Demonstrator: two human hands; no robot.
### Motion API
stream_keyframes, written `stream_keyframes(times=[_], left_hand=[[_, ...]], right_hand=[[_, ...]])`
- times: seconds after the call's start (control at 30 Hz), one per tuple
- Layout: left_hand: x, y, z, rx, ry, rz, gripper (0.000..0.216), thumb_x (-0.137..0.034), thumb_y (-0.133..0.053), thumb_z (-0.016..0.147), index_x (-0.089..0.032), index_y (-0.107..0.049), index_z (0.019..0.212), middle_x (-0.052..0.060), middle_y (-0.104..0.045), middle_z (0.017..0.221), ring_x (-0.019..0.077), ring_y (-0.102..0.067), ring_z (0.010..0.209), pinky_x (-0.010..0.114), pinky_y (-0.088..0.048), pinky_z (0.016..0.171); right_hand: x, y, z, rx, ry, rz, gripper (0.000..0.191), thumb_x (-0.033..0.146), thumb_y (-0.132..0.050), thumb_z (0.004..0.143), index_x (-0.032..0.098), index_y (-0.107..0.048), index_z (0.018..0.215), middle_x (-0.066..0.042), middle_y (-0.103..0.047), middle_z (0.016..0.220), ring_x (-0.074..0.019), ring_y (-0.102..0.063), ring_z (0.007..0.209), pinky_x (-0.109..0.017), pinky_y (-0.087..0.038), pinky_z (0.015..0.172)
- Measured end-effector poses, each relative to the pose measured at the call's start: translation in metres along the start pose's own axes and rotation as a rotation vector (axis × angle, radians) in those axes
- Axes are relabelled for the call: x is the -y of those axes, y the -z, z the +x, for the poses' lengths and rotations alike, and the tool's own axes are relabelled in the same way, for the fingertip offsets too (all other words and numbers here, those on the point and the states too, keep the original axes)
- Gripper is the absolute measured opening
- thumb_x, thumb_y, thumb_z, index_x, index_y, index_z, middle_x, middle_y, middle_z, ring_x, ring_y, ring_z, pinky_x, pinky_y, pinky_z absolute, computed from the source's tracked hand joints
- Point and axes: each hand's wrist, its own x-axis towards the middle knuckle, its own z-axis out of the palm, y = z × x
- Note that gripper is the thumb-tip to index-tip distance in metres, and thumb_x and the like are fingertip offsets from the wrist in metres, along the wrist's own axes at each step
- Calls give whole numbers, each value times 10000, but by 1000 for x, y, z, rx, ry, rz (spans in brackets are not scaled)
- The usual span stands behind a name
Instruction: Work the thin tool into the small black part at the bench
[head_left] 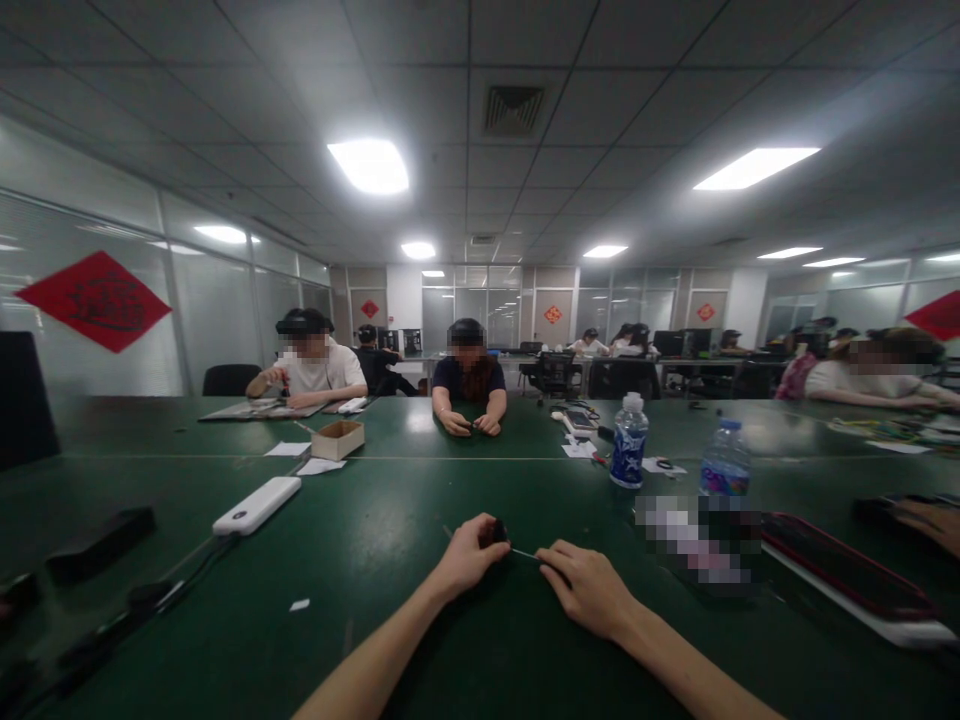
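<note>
My left hand [471, 553] rests on the green table [375, 560], fingers curled round a small black object [499, 531] that I cannot name. A thin pale strand [525, 554] runs from it to my right hand [589, 585], which pinches its other end with fingers closed. The two hands lie close together, a short gap between them, near the table's front middle.
A white power bank [256, 505] with a cable lies to the left. Two water bottles [628, 441] stand at the right near a red-edged phone [847, 575]. A small cardboard box [338, 438] sits further back. People sit across the table; another person's hand [930, 520] is far right.
</note>
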Motion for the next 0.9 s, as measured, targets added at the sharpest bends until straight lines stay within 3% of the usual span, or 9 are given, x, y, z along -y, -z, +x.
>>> stream_keyframes(times=[0.27,0.9], left_hand=[[5,-2,4,-8,-7,-11,218,-221,-609,746,-134,-566,941,64,-637,894,185,-586,814,306,-440,741],[2,0,1,-4,0,-9,247,-250,-621,753,-145,-574,972,67,-640,945,190,-590,873,322,-447,812]], right_hand=[[2,0,-1,6,16,-24,364,300,-339,923,191,-632,1111,-77,-636,1005,-180,-603,859,-266,-458,767],[1,2,0,19,22,2,348,308,-355,922,203,-633,1104,-71,-630,1001,-173,-598,841,-265,-469,751]])
